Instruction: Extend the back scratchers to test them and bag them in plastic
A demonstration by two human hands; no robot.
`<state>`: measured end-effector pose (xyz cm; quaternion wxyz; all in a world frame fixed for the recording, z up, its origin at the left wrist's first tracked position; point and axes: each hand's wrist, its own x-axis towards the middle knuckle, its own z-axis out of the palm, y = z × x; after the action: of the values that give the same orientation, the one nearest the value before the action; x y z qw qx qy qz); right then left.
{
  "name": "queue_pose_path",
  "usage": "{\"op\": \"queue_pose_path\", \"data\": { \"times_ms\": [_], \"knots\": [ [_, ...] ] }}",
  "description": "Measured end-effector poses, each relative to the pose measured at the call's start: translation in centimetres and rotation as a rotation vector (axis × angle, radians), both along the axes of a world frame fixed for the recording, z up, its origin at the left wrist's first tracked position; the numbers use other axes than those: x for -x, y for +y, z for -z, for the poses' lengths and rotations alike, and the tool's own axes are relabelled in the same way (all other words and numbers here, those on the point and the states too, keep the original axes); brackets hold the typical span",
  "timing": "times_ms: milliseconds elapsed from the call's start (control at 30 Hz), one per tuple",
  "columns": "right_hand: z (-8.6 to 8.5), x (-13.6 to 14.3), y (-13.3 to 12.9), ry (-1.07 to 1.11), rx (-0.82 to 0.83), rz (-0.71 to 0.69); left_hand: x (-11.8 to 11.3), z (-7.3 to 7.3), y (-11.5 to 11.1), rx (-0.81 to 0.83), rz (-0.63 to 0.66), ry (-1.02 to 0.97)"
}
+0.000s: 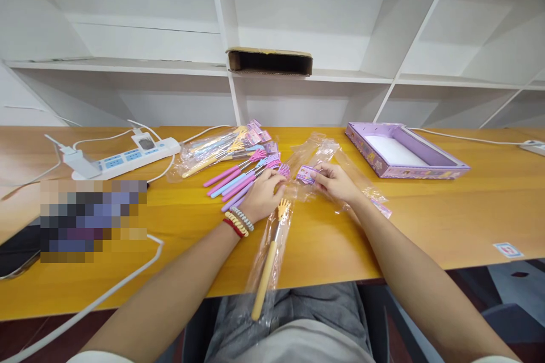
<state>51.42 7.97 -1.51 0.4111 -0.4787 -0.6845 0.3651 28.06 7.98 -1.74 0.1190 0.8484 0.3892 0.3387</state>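
My right hand [334, 182] pinches a small purple printed label card [305, 174] above the table. Around it lie crumpled clear plastic sleeves [317, 150]. Curled fingers of my left hand [264, 195] rest over the front of a row of back scratchers [234, 181] with pink, blue and purple handles. What those fingers grip is hidden. Below that hand, a yellow back scratcher [267, 275] with a hand-shaped head lies in a clear sleeve, its handle end reaching past the table's front edge. More bagged back scratchers [217, 150] with purple labels are piled behind the row.
A purple open tray box [395, 173] stands at the right rear. To the left are a white power strip [128, 159] with cables and a dark phone [19, 249]. A cardboard box [270, 62] sits on the white shelf [170, 68]. A sticker [508, 250] marks the table's right edge.
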Motion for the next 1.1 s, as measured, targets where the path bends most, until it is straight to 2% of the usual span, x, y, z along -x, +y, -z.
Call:
{"op": "queue_pose_path", "data": {
  "times_ms": [133, 267, 367, 600, 800, 967, 1100],
  "knots": [
    [-0.9, 0.4, -0.5, 0.109, 0.002, 0.001, 0.0, 0.1, 0.0, 0.002, -0.011, 0.011],
    [-1.6, 1.2, -1.3, 0.151, 0.063, -0.14, -0.3, -0.3, -0.1, 0.031, -0.014, 0.009],
    [-1.2, 2.2, -1.3, 0.14, 0.087, -0.193, -0.6, -0.6, -0.3, 0.09, -0.003, 0.041],
    [0.4, 3.2, -0.4, 0.083, -0.068, -0.034, -1.1, -0.8, -0.4, 0.206, -0.045, -0.05],
    [1.1, 3.2, 0.4, -0.015, -0.198, 0.108, -1.3, -0.6, -0.4, 0.286, -0.02, -0.131],
    [1.2, 3.1, 0.5, -0.113, -0.219, 0.134, -1.2, -0.4, -0.3, 0.368, 0.021, -0.213],
    [1.0, 3.0, 0.4, -0.097, -0.133, 0.052, -1.1, 0.0, 0.1, 0.419, 0.043, -0.244]
  ]
}}
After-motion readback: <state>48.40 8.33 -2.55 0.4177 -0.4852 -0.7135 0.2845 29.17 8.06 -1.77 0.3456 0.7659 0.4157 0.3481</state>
